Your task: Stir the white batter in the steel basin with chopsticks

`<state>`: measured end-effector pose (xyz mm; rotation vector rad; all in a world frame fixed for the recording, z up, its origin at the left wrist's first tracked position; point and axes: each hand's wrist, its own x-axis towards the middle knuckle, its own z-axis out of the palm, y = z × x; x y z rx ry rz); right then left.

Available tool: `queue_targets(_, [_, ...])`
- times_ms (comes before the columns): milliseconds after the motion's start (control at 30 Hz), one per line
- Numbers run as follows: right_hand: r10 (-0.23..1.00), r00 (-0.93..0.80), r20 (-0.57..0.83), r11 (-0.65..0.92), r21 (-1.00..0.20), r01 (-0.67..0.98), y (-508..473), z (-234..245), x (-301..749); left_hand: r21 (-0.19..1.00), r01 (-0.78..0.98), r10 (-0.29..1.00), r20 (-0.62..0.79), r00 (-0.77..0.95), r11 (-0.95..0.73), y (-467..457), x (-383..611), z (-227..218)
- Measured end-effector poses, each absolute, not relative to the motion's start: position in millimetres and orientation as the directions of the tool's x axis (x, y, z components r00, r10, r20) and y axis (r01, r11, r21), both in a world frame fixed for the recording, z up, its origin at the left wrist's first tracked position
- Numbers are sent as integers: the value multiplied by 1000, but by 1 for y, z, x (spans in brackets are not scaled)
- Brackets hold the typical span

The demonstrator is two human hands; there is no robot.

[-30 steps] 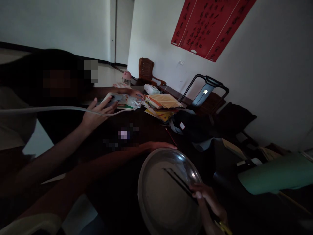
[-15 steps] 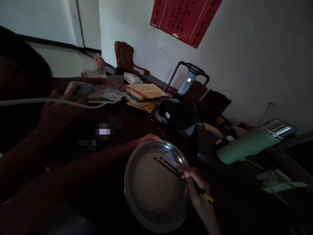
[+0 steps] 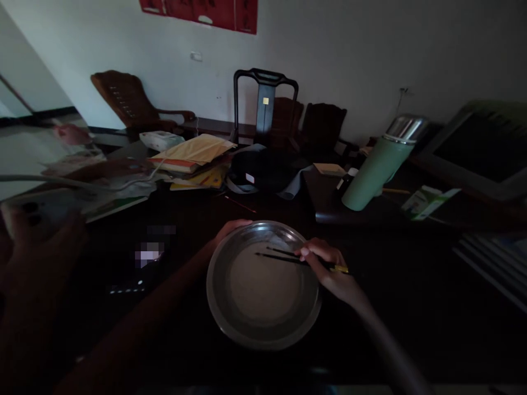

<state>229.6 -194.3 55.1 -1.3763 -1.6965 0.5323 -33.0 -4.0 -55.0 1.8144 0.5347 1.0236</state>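
A round metal bowl (image 3: 263, 340) stands on the dark table, with a pale, even layer inside; whether it is liquid or powder I cannot tell. At the bowl's far left rim, my left hand (image 3: 230, 229) grips the edge, its fingertips partly hidden behind it. My right hand (image 3: 327, 263) is closed on a pair of black chopsticks (image 3: 284, 257) with gold ends. Their thin tips are a little apart, over the pale layer; contact with it cannot be made out.
Beyond the bowl lie a dark bag (image 3: 263, 167) and a stack of papers (image 3: 197, 153). A green thermos (image 3: 376, 167) stands on a raised dark surface to the right. On the left, another person's hand holds a phone (image 3: 41, 211); a lit screen (image 3: 149, 255) lies nearer.
My view has turned right and levelled out, bringing the monitor into sight. The bowl stays between my hands, and the chopsticks remain over it, now lying flatter across the view.
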Motion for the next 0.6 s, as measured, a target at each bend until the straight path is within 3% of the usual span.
queue_targets(300, [930, -107, 351, 356, -794, 493, -196, 61, 230, 907, 40, 777, 336, 533, -419, -10, -31, -39])
queue_targets(600, [935, -85, 343, 332, -770, 545, -195, 64, 226, 900, 73, 718, 292, 631, -430, 2, -18, -16])
